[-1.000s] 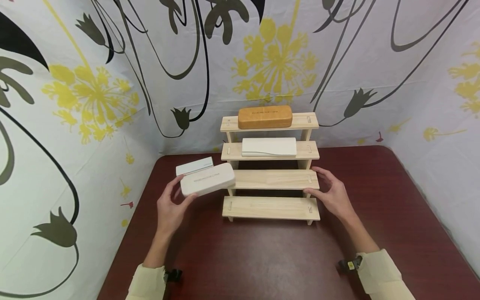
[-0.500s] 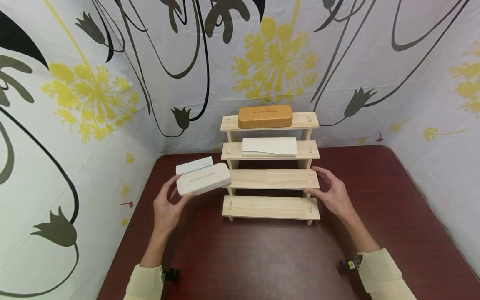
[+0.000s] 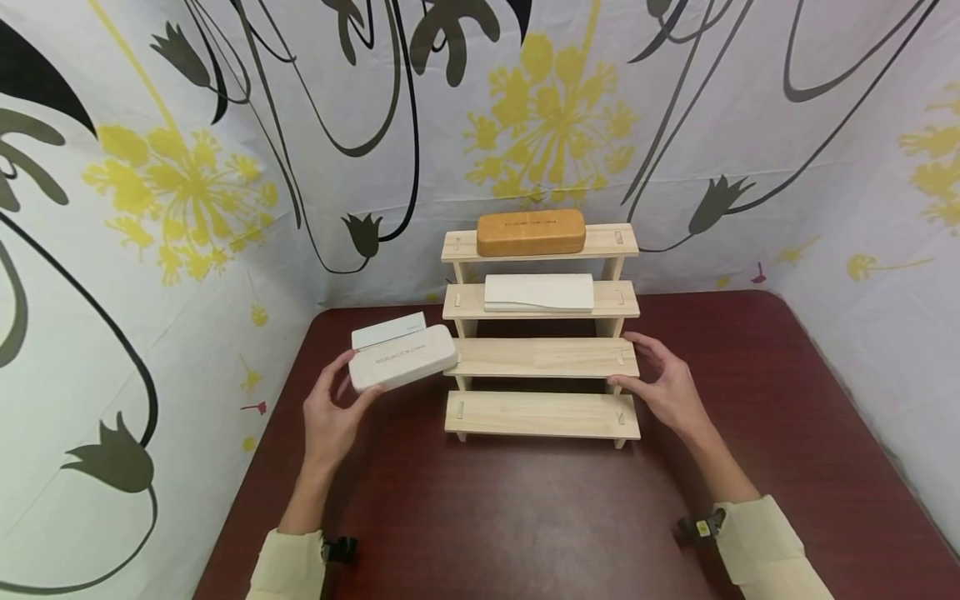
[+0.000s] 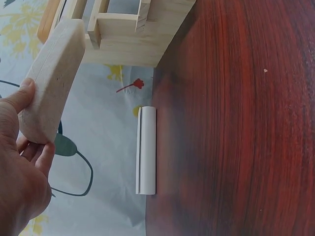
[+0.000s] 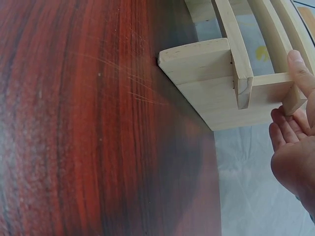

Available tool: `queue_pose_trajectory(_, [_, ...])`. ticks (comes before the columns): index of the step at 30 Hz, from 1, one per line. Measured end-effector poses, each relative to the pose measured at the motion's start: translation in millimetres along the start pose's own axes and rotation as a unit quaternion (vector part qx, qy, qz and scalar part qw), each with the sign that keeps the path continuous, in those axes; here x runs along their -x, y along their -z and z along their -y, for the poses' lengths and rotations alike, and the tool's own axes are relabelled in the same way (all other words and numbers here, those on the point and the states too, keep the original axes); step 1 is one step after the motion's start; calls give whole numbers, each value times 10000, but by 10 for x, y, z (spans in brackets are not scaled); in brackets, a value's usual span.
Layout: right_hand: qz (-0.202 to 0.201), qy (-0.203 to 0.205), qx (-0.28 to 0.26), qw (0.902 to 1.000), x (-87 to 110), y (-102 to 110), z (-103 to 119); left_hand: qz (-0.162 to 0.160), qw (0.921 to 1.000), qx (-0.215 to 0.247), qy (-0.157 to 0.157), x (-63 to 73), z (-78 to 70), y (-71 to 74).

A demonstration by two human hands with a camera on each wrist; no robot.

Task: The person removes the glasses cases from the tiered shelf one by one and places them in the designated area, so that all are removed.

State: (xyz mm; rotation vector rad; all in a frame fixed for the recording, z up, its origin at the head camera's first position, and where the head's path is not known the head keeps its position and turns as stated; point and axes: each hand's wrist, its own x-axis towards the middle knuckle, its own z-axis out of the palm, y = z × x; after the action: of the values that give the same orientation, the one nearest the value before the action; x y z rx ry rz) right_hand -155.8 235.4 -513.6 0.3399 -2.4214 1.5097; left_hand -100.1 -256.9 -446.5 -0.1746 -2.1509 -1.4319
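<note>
My left hand point(image 3: 330, 421) holds a white glasses case point(image 3: 402, 358) by its left end, thumb in front and fingers behind. Printed lettering, too small to read, runs along its top. The case is tilted and off the table; in the head view its right end overlaps the left end of the second-lowest step of a wooden tiered stand point(image 3: 543, 358). Whether it touches that step I cannot tell. At the stand's other side my right hand point(image 3: 671, 392) pinches the right end of the same step, its thumb on the front edge point(image 5: 300, 69).
Behind the held case, a second white case point(image 4: 147, 150) lies on the dark red table point(image 3: 510, 517). A tan glasses case point(image 3: 531, 232) sits on the stand's top step, and a cream flap case point(image 3: 538, 293) on the step below. Patterned cloth point(image 3: 480, 150) hangs close behind the stand.
My left hand has shifted slightly left with the white glasses case, whose right end now overlaps less of the step. My right hand and the stand have stayed put.
</note>
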Motion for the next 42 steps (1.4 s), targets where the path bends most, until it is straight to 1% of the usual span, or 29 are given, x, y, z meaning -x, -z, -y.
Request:
queue_pose_trajectory(12, [76, -128, -210, 9997, 10, -3, 74, -83, 9999, -20, 101, 27, 35, 39])
queue_pose_trajectory(24, [81, -142, -521, 9985, 26, -18, 70, -220, 9996, -98, 127, 35, 85, 88])
queue_pose_trajectory(30, [60, -87, -513, 9986, 24, -31, 45, -303, 9993, -126, 198, 33, 127, 122])
queue_pose_trajectory(37, [42, -106, -430, 9990, 25, -35, 42, -320, 9990, -174, 241, 29, 174, 144])
queue_pose_trajectory(42, [23, -76, -483, 9988, 23, -38, 28, -317, 9988, -211, 299, 34, 232, 146])
